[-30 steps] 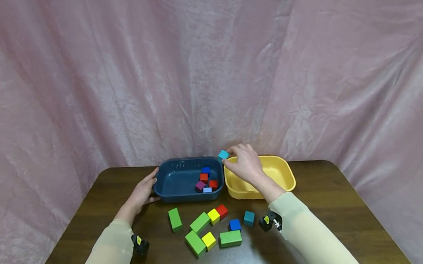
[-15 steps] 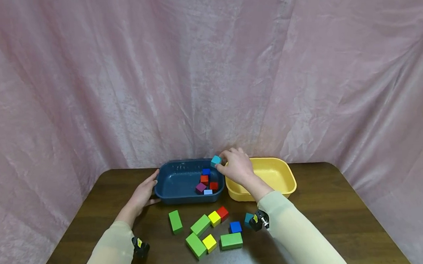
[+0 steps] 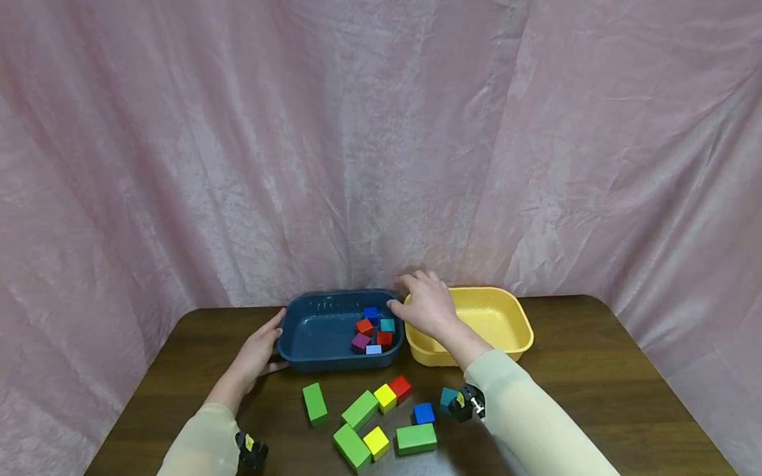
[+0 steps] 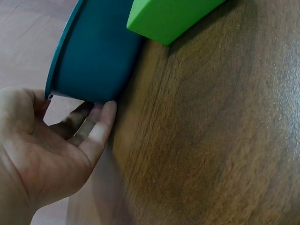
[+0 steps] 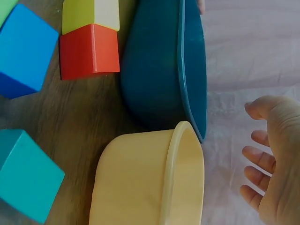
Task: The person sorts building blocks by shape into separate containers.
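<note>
My left hand (image 3: 257,349) is at the left end of a dark blue tub (image 3: 323,361). In the left wrist view, the fingertips (image 4: 108,108) rest against the tub's outer wall and the thumb side meets its rim. Above the adjoining ends of the blue tub and a yellow tub (image 3: 522,335), my right hand (image 3: 428,306) has its fingers spread and holds nothing. A light-blue cube (image 3: 388,326) lies inside the blue tub, beside a blue cube (image 3: 371,315), two red cubes (image 3: 384,338), a purple block (image 3: 360,342) and a pale blue block (image 3: 374,350).
In front of the tubs lie several green blocks (image 3: 416,439), two yellow cubes (image 3: 376,442), a red cube (image 3: 400,388), a blue cube (image 3: 424,412) and a teal cube (image 3: 448,399), partly hidden by the right wrist camera. A pink curtain (image 3: 376,137) hangs behind the table.
My right hand has moved left from over the yellow tub and let go of the light-blue cube, which now lies in the blue tub. The left hand has stayed at the tub's end.
</note>
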`<state>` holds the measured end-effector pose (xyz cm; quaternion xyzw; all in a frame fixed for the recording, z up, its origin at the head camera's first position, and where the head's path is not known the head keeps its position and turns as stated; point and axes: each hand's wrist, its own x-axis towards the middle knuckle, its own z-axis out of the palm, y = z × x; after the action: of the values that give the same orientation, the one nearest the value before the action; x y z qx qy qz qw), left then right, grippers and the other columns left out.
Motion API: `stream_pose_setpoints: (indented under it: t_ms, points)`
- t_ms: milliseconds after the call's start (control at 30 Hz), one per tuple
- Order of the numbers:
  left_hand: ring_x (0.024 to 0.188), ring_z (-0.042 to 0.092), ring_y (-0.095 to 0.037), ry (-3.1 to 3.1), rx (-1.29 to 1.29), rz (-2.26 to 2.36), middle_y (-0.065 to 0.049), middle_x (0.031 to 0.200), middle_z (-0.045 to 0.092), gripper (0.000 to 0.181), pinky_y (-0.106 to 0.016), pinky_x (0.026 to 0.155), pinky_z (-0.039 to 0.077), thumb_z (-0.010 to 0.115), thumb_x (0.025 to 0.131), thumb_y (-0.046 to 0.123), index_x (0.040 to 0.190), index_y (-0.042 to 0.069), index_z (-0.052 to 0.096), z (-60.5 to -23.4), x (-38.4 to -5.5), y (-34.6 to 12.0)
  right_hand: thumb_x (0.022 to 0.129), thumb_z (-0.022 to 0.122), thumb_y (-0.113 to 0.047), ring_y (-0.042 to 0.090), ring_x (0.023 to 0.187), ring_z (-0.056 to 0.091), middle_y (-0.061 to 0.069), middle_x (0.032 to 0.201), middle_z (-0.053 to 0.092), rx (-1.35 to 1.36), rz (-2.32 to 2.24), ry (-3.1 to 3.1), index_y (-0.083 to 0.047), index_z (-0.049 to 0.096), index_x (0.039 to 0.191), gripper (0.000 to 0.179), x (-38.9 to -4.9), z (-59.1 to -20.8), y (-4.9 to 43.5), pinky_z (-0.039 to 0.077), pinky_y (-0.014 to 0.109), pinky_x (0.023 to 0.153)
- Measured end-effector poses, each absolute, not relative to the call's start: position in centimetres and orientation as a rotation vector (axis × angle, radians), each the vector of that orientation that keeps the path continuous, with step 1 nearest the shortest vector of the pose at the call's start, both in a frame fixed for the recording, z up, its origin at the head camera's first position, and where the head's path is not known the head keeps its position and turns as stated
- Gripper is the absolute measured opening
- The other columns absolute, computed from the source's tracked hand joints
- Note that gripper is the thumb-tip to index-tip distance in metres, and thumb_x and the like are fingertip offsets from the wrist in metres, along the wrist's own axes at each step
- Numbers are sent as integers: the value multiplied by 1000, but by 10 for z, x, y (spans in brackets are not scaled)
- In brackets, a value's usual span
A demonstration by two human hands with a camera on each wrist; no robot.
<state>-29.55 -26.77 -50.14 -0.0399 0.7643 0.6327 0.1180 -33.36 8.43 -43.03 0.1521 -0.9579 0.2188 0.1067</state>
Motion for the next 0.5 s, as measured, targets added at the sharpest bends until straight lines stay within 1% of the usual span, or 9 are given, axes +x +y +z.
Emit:
stream_pose_setpoints:
  t_ms: [167,400,500]
  points:
    - [142,39,-45,2238,-132,1850,-14,170,11,56,-57,99,51,30,112,23,166,32,16,-502,-294,-268,92,73,-44,28,116,51,5,130,64,455,667,-2798,-15,71,129,47,-329,-431,88,45,46,98]
    - [141,39,-47,2251,-150,1844,-16,170,11,56,-57,97,51,30,112,22,166,30,15,-502,-290,-270,93,72,-45,25,111,51,3,125,65,477,710,-2763,-16,72,126,44,-321,-429,92,45,42,96]
    - [142,38,-46,2254,-149,1837,-16,170,11,56,-57,98,51,30,112,22,166,30,16,-502,-290,-270,93,73,-44,25,112,51,3,125,66,480,728,-2756,-16,72,126,44,-318,-428,94,45,43,96]
